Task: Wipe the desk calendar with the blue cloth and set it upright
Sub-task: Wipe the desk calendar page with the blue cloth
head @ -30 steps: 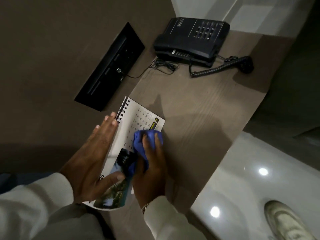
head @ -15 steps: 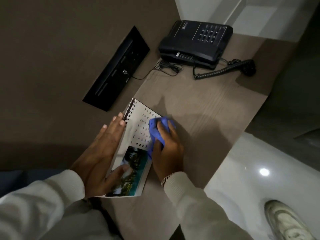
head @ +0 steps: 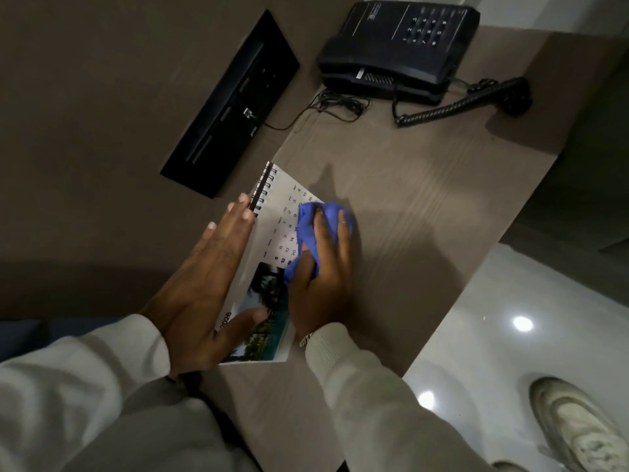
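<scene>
A spiral-bound desk calendar [head: 277,229] with a date grid and a palm-tree photo is tilted on the brown desk [head: 408,206]. My left hand [head: 211,284] lies flat along its left side with fingers spread and the thumb on the photo, holding it steady. My right hand [head: 323,277] presses a bunched blue cloth [head: 308,229] onto the calendar's right edge, over the date grid. The cloth hides part of the dates.
A black desk phone [head: 398,49] with a coiled cord [head: 452,109] stands at the far end of the desk. A black socket panel [head: 231,103] sits in the wall to the left. The white glossy floor and my shoe [head: 578,427] lie to the right.
My right hand has slid the blue cloth from the middle of the calendar up and to its right edge. My left hand has kept its hold on the calendar.
</scene>
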Demonstrator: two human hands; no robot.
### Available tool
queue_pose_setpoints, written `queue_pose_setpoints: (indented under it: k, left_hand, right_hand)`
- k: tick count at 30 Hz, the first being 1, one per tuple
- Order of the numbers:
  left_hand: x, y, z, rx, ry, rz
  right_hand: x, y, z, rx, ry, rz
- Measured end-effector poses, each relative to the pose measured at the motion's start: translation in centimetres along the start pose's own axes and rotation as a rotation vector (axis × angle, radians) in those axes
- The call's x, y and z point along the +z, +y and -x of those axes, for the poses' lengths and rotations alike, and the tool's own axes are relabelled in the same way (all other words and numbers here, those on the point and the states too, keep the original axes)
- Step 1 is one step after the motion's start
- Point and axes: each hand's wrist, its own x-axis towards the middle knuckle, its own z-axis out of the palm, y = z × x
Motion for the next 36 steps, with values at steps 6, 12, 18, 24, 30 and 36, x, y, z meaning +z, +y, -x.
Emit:
queue_pose_setpoints:
  k: [6,12,18,24,30,36]
  left_hand:
    - [0.4,-0.1,0.0,-0.009,0.049,0.018]
    - [0.2,-0.5,-0.2,0.0,0.014,0.017]
    - [0.4,-0.9,0.1,-0.003,-0.002,-0.016]
    - [0.8,-1.0,0.2,0.03,0.04,-0.04]
    - [0.5,-0.8,0.1,0.041,0.036,-0.047]
    - [0.0,-0.4,0.1,0.018,-0.004,-0.088]
  right_hand:
    - [-0.9,0.7,5.3,-0.06,-0.062,0.144]
    - [-3.2,0.1,11.0,0.066,-0.278,0.052]
    - [-4.4,-1.9,4.2,0.116,-0.133,-0.129]
    - [-1.1,-2.0,2.1,0.124,-0.083,-0.003]
    - [-1.8,-0.6,8.1,0.13,-0.173,-0.093]
    - [-3.6,-2.1,6.2,0.116,-0.016,-0.167]
